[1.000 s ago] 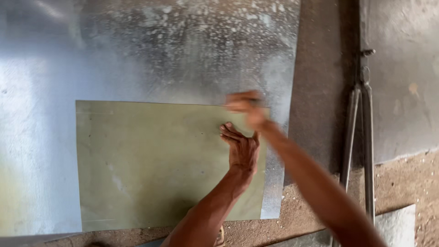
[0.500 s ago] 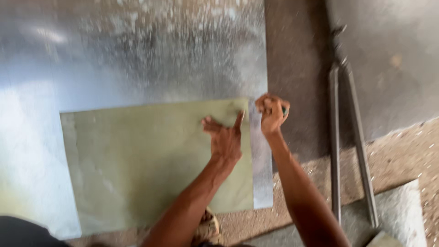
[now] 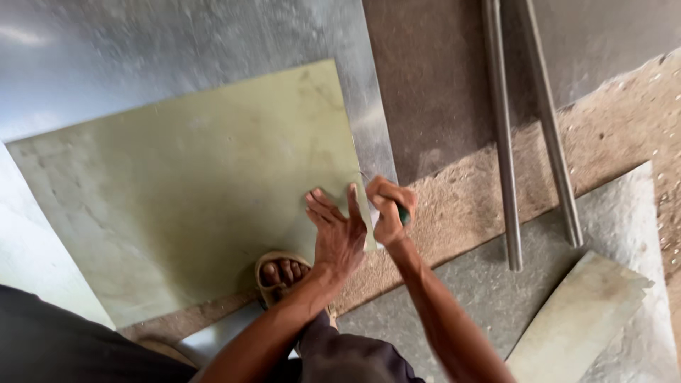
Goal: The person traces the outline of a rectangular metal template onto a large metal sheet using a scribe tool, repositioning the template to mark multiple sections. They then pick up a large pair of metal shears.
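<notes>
Two hands on the job: my left hand (image 3: 339, 237) lies flat, fingers spread, pinning the green template sheet (image 3: 191, 191) near its lower right corner so it can't slide on the galvanised sheet (image 3: 177, 42) under it. My right hand (image 3: 389, 211) is fisted round a green-handled scriber (image 3: 403, 214), w/ tip against the template's edge to trace it. My sandalled foot (image 3: 282, 273) rests at the bottom edge.

left hand (image 3: 339, 230) flat (fingers spread), right hand (image 3: 389, 211) fisted

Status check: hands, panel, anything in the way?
Left hand flat on green panel. Right hand grips green-handled tool at its edge. Sandalled foot close beneath.
</notes>
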